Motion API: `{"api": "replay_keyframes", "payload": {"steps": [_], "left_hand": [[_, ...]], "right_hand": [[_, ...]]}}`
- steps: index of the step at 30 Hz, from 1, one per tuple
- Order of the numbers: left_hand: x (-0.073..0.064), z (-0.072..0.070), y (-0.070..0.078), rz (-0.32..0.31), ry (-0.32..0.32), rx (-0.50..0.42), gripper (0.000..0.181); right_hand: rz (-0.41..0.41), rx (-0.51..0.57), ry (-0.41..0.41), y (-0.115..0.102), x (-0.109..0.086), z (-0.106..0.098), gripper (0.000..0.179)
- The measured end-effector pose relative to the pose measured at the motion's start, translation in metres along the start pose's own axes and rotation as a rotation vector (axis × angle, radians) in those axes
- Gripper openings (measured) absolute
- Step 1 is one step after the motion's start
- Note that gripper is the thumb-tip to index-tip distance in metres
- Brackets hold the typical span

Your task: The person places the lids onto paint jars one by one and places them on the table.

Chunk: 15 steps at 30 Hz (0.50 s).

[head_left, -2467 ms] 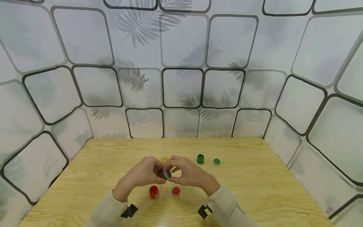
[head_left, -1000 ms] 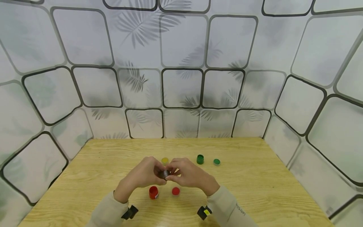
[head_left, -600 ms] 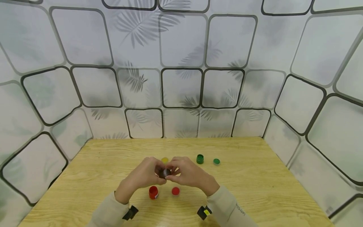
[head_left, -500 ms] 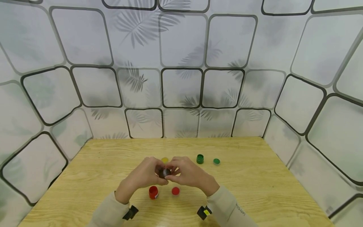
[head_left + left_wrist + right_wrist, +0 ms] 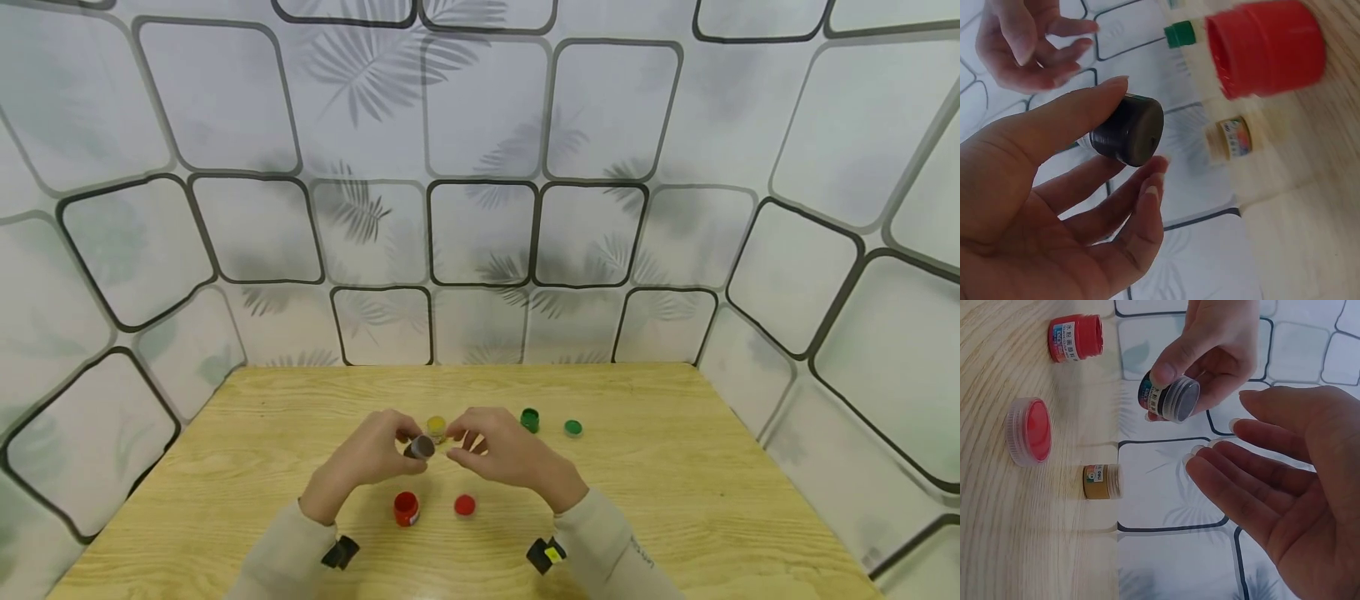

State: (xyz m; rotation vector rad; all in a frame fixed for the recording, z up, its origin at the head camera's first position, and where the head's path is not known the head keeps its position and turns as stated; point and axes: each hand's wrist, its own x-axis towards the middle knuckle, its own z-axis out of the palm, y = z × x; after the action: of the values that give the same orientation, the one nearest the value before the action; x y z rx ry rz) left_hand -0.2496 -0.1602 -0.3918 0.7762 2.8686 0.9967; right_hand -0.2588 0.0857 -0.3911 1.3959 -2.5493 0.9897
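Head view, black jar in left hand

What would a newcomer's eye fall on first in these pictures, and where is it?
Probably the dark jar, held above the table in the person's left grip, with the right grip empty beside it. Next comes the lidless red jar, standing nearer the person, a red lid to its right. Farther back, a green jar sits beside a green lid.

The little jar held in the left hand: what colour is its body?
The held jar has a black body, clearest in the left wrist view.
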Motion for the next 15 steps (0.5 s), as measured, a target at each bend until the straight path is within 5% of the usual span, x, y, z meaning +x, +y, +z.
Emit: {"api": "replay_keyframes", "payload": {"steps": [15], "left_hand": [[0.003,0.004,-0.041,-0.225,0.025,-0.040,0.018]], "right_hand": [[0.001,-0.006,-0.033,0.007,0.000,0.002,0.019]]}}
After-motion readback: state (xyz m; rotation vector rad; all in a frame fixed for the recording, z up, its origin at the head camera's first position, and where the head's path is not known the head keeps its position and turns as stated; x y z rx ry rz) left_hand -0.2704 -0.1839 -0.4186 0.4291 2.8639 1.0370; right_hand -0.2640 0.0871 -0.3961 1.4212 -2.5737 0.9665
